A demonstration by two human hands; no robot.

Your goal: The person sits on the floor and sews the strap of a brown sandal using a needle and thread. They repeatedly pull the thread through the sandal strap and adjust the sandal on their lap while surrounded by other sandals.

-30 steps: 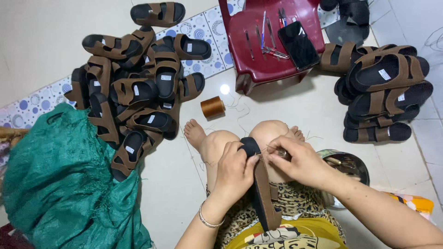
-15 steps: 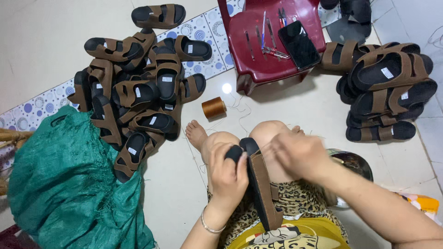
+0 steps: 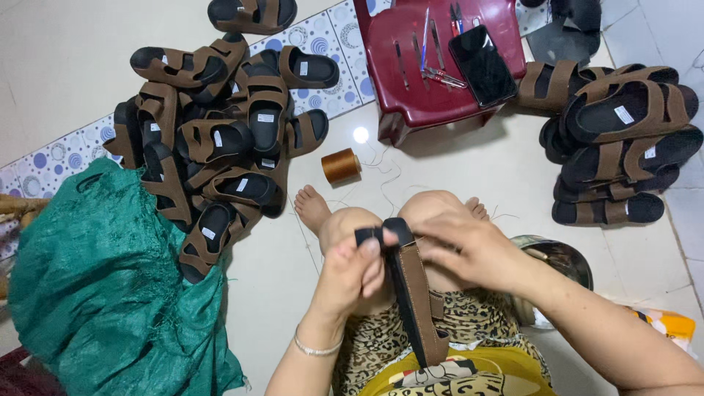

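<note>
Left hand [image 3: 352, 275] and right hand [image 3: 469, 249] pinched together

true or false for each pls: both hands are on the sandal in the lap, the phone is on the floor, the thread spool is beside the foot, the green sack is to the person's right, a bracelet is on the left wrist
1. Both hands hold the brown sandal in the lap: true; the left hand and right hand grip its upper end.
2. The phone lies on the floor: false; it rests on the dark red stool.
3. The thread spool stands beside the bare foot: true.
4. The green sack is to the person's right: false; it lies on their left.
5. A bracelet is on the left wrist: true.
</note>
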